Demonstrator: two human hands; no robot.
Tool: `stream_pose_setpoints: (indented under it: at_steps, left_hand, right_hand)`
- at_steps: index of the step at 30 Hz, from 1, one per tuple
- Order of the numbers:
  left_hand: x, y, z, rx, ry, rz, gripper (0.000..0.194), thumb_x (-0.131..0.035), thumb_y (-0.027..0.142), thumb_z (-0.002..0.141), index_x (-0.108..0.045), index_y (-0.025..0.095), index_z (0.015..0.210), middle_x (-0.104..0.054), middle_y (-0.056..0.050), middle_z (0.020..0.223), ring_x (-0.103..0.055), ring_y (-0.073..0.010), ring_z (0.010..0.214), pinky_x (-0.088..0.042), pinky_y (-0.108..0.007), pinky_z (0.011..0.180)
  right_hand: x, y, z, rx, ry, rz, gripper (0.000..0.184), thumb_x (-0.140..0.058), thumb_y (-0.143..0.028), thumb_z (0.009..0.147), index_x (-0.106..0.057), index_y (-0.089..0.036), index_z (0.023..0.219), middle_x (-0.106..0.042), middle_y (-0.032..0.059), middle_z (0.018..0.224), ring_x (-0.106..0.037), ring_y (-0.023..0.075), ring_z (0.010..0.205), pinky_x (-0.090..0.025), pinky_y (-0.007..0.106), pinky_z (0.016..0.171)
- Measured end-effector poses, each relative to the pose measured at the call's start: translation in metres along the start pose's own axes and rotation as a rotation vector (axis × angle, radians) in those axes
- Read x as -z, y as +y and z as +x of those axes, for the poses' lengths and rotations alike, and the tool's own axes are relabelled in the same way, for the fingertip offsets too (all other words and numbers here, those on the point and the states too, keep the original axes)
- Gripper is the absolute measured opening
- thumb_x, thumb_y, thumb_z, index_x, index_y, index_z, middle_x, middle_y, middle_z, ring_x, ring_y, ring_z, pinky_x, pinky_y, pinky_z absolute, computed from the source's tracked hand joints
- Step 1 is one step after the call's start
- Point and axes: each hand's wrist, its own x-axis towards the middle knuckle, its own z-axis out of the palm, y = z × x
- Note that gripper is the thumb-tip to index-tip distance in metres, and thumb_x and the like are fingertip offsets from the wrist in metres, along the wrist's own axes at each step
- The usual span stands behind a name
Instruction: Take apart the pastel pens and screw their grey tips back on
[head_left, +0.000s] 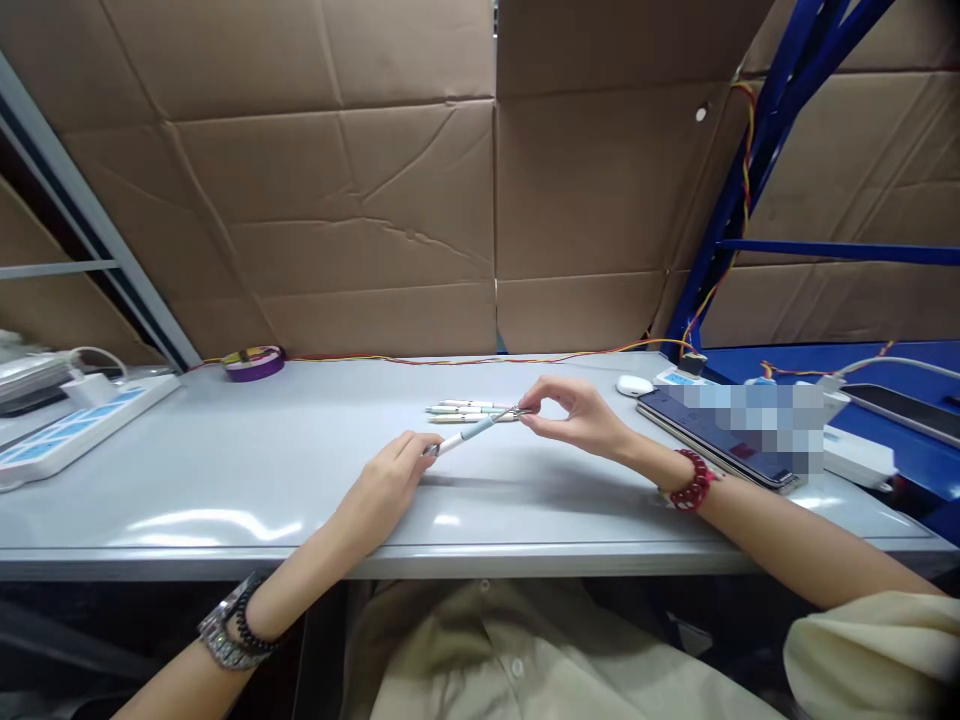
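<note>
A white and light blue pen [466, 434] is held slantwise above the table between my two hands. My left hand [390, 485] is closed round its lower left end. At the upper right end, my right hand [574, 415] pinches the narrow silvery tip between thumb and fingers. Whether that tip is loose from the barrel is too small to tell. Just behind lie several slim pens [461, 407] side by side on the grey table [225, 450], partly hidden by the held pen.
At the back left sits a roll of purple tape [255, 364]. A power strip [82, 420] lies at the left edge. To the right are a phone [720, 440], a white round-edged case [634, 386] and another power strip [859, 455]. A red-yellow wire [420, 361] runs along the back edge.
</note>
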Motion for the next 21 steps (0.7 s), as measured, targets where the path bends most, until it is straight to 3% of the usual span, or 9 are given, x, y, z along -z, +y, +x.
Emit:
stream_pose_setpoints:
  at_steps: [8, 21]
  left_hand:
    - [0.000, 0.002, 0.000, -0.002, -0.020, 0.015, 0.023, -0.031, 0.023, 0.093, -0.051, 0.019, 0.105, -0.060, -0.007, 0.102, -0.057, -0.0207, 0.094, -0.046, -0.032, 0.080]
    - [-0.001, -0.001, -0.001, -0.034, -0.046, 0.034, 0.025, -0.031, 0.022, 0.094, -0.052, 0.019, 0.107, -0.059, -0.006, 0.103, -0.056, -0.0200, 0.096, -0.045, -0.032, 0.081]
  right_hand:
    - [0.000, 0.000, 0.000, -0.005, -0.009, 0.012, 0.008, -0.063, -0.023, 0.076, -0.064, -0.018, 0.082, -0.063, 0.0021, 0.074, -0.058, 0.0150, 0.071, -0.048, 0.030, 0.070]
    - [-0.009, 0.001, -0.003, 0.128, -0.058, -0.103, 0.009, -0.061, -0.020, 0.081, -0.065, -0.020, 0.089, -0.067, 0.0031, 0.081, -0.062, 0.0151, 0.075, -0.050, 0.028, 0.070]
